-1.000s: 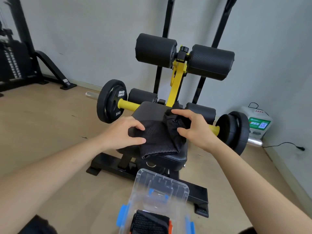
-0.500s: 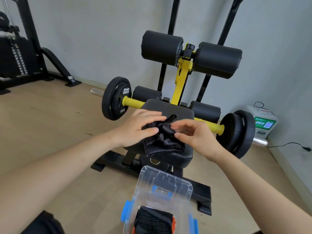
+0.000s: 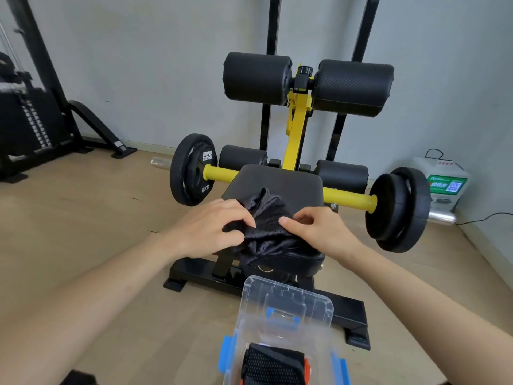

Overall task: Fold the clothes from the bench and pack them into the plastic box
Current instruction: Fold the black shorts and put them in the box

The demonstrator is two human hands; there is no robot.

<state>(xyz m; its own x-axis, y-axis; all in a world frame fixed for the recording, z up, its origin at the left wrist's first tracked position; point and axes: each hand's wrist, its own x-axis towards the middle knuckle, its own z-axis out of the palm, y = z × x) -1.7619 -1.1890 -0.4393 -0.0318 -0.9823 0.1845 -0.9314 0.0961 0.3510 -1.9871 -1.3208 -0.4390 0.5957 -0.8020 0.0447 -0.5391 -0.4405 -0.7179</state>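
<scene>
A black mesh garment (image 3: 266,234) lies bunched on the near end of the black bench pad (image 3: 280,180). My left hand (image 3: 211,226) grips its left side with the fingers curled into the cloth. My right hand (image 3: 316,229) pinches its right side between thumb and fingers. Below, at the bottom of the view, stands the clear plastic box (image 3: 286,309) with blue latches. A folded black mesh piece with an orange edge (image 3: 274,365) lies inside it.
The bench has a yellow frame (image 3: 298,129), black roller pads (image 3: 256,77) and weight plates (image 3: 193,169) on both sides. A weight machine (image 3: 30,123) stands far left. A white device (image 3: 444,184) with a cable sits by the right wall. The floor is light wood.
Both hands have gathered the garment from a flat fold into a bunch and drawn it toward the near edge of the pad. The view has shifted slightly closer.
</scene>
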